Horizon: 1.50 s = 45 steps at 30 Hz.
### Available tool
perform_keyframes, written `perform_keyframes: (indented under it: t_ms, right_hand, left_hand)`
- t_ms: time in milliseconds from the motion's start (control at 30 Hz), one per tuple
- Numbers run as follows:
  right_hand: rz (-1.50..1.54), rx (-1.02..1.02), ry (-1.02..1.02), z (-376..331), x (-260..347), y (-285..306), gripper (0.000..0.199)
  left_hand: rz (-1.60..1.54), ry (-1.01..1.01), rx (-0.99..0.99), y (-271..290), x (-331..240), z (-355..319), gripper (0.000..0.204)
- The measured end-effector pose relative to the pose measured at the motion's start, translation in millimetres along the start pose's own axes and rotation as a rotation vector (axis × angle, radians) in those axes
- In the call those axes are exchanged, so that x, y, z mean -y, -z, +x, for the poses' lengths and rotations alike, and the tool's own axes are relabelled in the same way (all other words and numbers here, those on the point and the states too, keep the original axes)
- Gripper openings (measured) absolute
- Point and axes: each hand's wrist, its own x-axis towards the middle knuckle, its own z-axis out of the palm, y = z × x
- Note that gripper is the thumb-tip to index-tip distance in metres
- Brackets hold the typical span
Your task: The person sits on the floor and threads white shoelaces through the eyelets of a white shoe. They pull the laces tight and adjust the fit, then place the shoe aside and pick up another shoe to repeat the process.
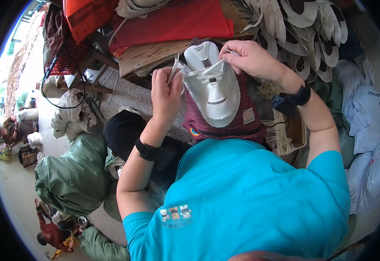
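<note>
A white shoe upper point(231, 104) rests on a maroon striped cloth point(194, 113) over my lap, its toe end toward me. Its mesh tongue point(196, 56) sticks out at the far end, and a white shoelace point(174, 66) runs across the lacing area. My left hand point(167, 92) is closed at the upper's left edge, pinching the lace, with a length standing up from the fingers. At the right edge, my right hand point(253, 61) has thumb and fingers pinched together on the lace. Some of the lace is hidden by the fingers.
Beyond the shoe is a wooden bench point(148, 58) with red cloth point(185, 26). Many shoe uppers point(301, 32) hang at far right. A box with pale laces point(301, 137) stands right of my lap. Green sacks point(74, 174) lie left; white sacks point(368, 117) line the right.
</note>
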Motion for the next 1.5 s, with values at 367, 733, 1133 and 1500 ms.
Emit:
perform_keyframes:
  t_ms: [367,733,1133,1500]
  right_hand:
    - [-0.255,-0.119,0.251,1,1,-3,0.023]
    - [0.302,0.063,-0.081,7,-16,-4,0.032]
    - [-0.1,-0.229,0.04,-10,-26,-2,0.039]
    - [-0.034,-0.12,0.024,-14,-35,-6,0.018]
  left_hand:
    - [-0.417,0.264,0.133,4,-6,11,0.016]
    - [-0.878,0.746,0.267,19,-24,22,0.024]
    - [-0.405,0.398,0.107,14,10,1,0.032]
    - [-0.424,0.327,0.266,3,-3,-5,0.035]
